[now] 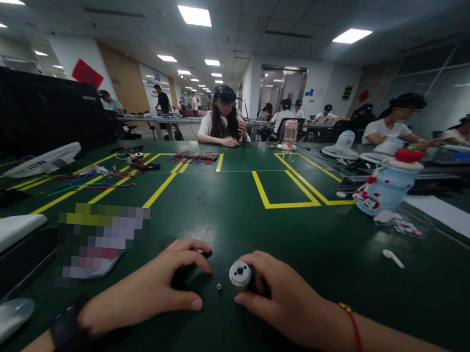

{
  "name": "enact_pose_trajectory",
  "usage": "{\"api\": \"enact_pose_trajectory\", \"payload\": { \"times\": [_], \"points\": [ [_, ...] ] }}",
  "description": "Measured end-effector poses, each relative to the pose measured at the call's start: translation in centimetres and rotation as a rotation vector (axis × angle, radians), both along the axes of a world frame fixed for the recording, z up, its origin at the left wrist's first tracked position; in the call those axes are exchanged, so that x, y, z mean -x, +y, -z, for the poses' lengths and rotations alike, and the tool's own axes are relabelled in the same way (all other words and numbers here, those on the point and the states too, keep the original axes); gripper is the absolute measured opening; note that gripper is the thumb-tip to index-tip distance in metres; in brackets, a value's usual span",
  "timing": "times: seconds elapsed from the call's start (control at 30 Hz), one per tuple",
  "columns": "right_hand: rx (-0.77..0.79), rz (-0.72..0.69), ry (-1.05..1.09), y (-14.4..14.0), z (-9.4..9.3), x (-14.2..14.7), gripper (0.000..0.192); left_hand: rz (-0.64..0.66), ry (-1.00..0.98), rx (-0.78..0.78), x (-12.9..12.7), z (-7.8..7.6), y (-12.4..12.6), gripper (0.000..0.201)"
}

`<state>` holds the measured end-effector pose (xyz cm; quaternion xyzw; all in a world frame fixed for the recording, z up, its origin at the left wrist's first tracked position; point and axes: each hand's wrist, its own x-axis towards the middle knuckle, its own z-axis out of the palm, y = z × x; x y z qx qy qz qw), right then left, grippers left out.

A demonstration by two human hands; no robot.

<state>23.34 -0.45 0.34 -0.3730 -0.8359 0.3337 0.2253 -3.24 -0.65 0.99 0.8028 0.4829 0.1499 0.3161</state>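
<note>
My right hand (277, 288) has its thumb and fingers wrapped round a small round metal motor (239, 274), which stands upright on the green table. Its pale top face shows a dark centre and small holes. Just left of the motor lies a tiny metal ring-like part (218, 286), touched by neither hand. My left hand (170, 276) rests on the table to the left of that part, fingers curved and thumb apart, with nothing between them. A small dark thing lies behind its fingers, mostly hidden.
On the right are a blue bottle (388, 188), a white earbud (393, 258) and a paper sheet (451, 217). Wires (196, 157) lie farther back, a blurred-out packet (99, 241) at left. Yellow tape (293, 206) marks the table (212, 207). A person (223, 121) sits opposite.
</note>
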Motion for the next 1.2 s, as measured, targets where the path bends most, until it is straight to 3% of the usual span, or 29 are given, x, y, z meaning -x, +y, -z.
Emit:
{"api": "enact_pose_trajectory", "payload": {
  "times": [0.3, 0.47, 0.77, 1.07, 1.2],
  "points": [
    [-0.009, 0.001, 0.012, -0.1, 0.1, 0.1, 0.032, -0.015, 0.012, -0.046, -1.6, 0.0, -1.0, 0.026],
    [-0.012, 0.004, 0.01, -0.1, 0.2, 0.2, 0.031, -0.018, -0.038, -0.143, -2.7, 0.7, -1.0, 0.008],
    [-0.057, -0.009, -0.017, 0.0, -0.2, 0.5, 0.029, -0.156, -0.357, -0.296, -4.6, -0.5, -1.6, 0.016],
    [-0.1, -0.021, -0.029, 0.0, -0.2, 0.6, 0.029, -0.145, -0.284, -0.418, -5.9, -0.2, -2.0, 0.019],
    [-0.107, -0.025, -0.021, 0.0, -0.2, 0.5, 0.032, -0.132, -0.275, -0.384, -6.0, -0.7, -1.9, 0.019]
  ]
}}
